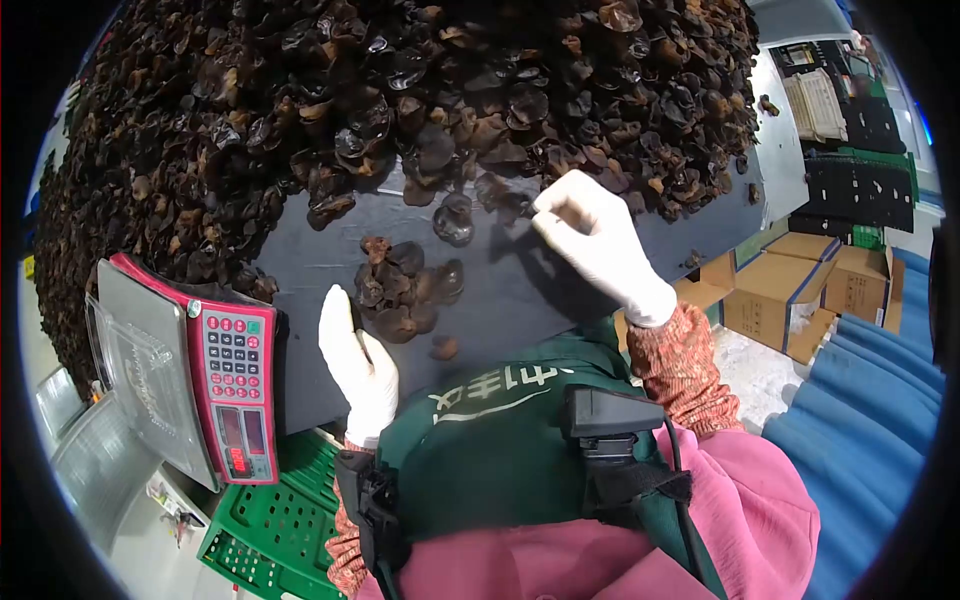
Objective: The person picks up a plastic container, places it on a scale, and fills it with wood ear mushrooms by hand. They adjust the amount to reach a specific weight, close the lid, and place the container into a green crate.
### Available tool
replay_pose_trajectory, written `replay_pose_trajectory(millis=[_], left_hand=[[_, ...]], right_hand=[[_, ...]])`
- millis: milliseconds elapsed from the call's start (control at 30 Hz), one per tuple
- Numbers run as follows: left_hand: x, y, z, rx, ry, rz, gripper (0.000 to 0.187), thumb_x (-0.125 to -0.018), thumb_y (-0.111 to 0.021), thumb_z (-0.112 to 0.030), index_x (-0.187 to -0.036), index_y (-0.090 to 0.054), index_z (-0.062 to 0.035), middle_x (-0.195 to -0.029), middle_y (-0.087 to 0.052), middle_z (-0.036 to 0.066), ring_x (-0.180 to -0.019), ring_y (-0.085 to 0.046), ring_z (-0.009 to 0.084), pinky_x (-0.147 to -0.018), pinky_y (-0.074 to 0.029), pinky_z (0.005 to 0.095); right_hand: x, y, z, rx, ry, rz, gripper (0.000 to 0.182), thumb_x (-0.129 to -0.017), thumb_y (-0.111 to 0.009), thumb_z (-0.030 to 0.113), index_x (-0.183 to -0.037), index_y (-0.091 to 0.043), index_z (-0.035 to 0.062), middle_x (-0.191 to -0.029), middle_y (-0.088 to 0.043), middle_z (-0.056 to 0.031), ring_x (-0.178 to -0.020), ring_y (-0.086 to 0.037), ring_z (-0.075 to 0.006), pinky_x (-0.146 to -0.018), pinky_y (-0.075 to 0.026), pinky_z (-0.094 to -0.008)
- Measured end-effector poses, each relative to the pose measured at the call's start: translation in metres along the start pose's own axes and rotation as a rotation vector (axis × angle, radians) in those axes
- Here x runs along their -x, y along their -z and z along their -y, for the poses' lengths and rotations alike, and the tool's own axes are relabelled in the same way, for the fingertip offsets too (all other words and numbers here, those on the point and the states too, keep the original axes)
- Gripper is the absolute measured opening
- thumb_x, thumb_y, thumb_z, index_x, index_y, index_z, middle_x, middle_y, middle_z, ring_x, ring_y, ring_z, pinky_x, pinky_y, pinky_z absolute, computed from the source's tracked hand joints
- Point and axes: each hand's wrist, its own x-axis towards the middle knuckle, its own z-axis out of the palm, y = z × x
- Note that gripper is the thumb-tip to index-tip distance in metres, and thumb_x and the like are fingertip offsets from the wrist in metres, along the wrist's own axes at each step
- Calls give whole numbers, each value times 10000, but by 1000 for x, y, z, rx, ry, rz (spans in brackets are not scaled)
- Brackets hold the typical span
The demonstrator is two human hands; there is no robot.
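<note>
A white glove covers my left hand [355, 372], which rests at the near side of the dark tabletop [310, 260]. Its fingers point forward and the thumb stands apart, with nothing held. Just right of it lies a small cluster of brown wood ear mushrooms [405, 290], and one loose piece [444, 347] sits nearer my apron. My right hand [595, 240], also gloved in white, pinches a dark, slightly blurred wood ear mushroom [514, 207] at its fingertips. Left of that, a glossy single wood ear [454, 220] lies on the table.
A large heap of wood ear mushrooms [400, 90] covers the far side of the table. On the left stands a red scale [232, 380] with a clear tray [150, 370] on it. A green crate [275, 525] is below; cardboard boxes [775, 295] and blue sheeting [850, 420] are at right.
</note>
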Motion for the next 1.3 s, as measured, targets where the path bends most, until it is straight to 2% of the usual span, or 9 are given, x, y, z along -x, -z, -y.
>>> replay_pose_trajectory(millis=[100,133,233,333,433,567,733,1133,1300], left_hand=[[0,0,-1,-10,11,4,548,-929,-475,115,-1467,-510,21,-1476,-546,183,-1357,-521,350,-1161,-388,417],[0,1,-2,-7,16,6,548,-929,-474,116,-1468,-510,20,-1475,-547,183,-1357,-522,348,-1161,-389,416],[1,1,0,-10,12,6,548,-930,-473,118,-1468,-509,21,-1473,-549,183,-1355,-524,345,-1162,-390,414],[1,1,0,-1,5,-2,543,-933,-472,116,-1467,-509,24,-1472,-550,185,-1353,-526,343,-1163,-389,413],[-1,0,-1,21,13,-2,541,-931,-468,115,-1464,-509,30,-1471,-550,188,-1351,-528,342,-1163,-389,414],[-2,1,0,-30,-33,-17,542,-926,-457,118,-1460,-509,37,-1466,-553,192,-1349,-529,344,-1160,-393,411],[-1,2,1,29,16,-2,533,-951,-440,105,-1476,-493,32,-1472,-551,190,-1360,-526,335,-1165,-388,405],[-3,5,5,126,55,-41,480,-1033,-408,5,-1508,-432,70,-1523,-499,229,-1399,-497,363,-1187,-367,422],[-2,4,4,114,41,-46,455,-1065,-390,-17,-1513,-434,56,-1527,-501,205,-1413,-493,318,-1194,-363,399]], right_hand=[[12,-24,5,54,254,125,124,-915,-732,122,-1018,-706,57,-896,-650,-56,-759,-633,-179,-696,-520,-311],[14,-23,18,58,34,249,132,-924,-720,127,-1041,-712,67,-937,-677,-70,-823,-673,-230,-735,-543,-329],[-4,-34,-6,331,347,-176,187,-926,-707,177,-1078,-714,69,-992,-705,-122,-891,-701,-306,-784,-563,-368],[-22,-40,-8,479,87,-183,224,-906,-726,232,-1066,-720,76,-984,-713,-138,-888,-710,-294,-747,-562,-359],[-25,-46,-12,404,225,-227,214,-904,-754,157,-1089,-736,52,-833,-707,-58,-697,-647,-131,-647,-510,-271],[-16,-33,24,32,174,186,146,-917,-681,86,-1056,-726,75,-942,-704,-88,-811,-698,-242,-711,-553,-335],[-68,-51,4,789,719,-456,342,-904,-699,249,-1197,-676,75,-1262,-643,-97,-1191,-588,-288,-1023,-426,-425],[10,-70,22,343,832,340,264,-800,-709,27,-1057,-726,83,-1125,-719,-108,-1016,-685,-292,-857,-539,-413],[-39,-40,6,469,763,-386,254,-763,-677,-49,-986,-699,70,-1006,-713,-87,-930,-667,-299,-843,-519,-410]])
